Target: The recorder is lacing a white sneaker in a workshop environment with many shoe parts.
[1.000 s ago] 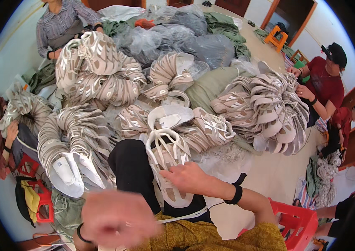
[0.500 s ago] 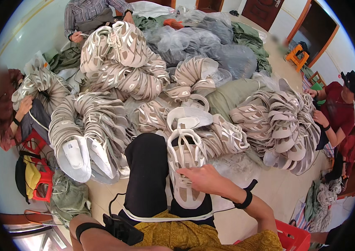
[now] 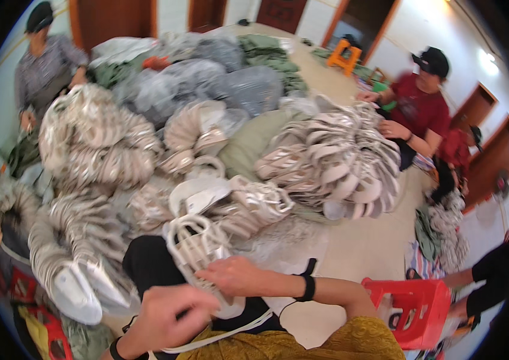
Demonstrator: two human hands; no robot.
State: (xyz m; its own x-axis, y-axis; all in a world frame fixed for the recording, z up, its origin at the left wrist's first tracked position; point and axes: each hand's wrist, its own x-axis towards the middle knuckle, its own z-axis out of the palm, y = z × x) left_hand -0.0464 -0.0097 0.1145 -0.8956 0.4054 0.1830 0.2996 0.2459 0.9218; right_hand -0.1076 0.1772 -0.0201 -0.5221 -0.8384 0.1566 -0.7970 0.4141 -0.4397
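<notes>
A beige and white shoe upper [image 3: 193,243] with loops of pale lace across its front rests on my black-trousered lap. My right hand [image 3: 233,276] is closed on its lower part, with a black band at the wrist. My left hand [image 3: 176,321] is beside it at the near side, fingers curled but smeared by motion, so I cannot tell if it holds anything. A long white lace [image 3: 230,332] runs across my lap below both hands. Just beyond the upper lies another pale upper [image 3: 200,195].
Stacked uppers form piles at left [image 3: 80,252], far left [image 3: 95,129] and right [image 3: 341,159]. Grey plastic bags [image 3: 248,90] lie behind. One co-worker [image 3: 425,108] sits at right, another [image 3: 47,66] at far left. A red plastic stool [image 3: 410,312] stands near my right side.
My view has swung to the right, so the scene sits further left. My left hand has come up into view beside the shoe upper. The right hand stays on it.
</notes>
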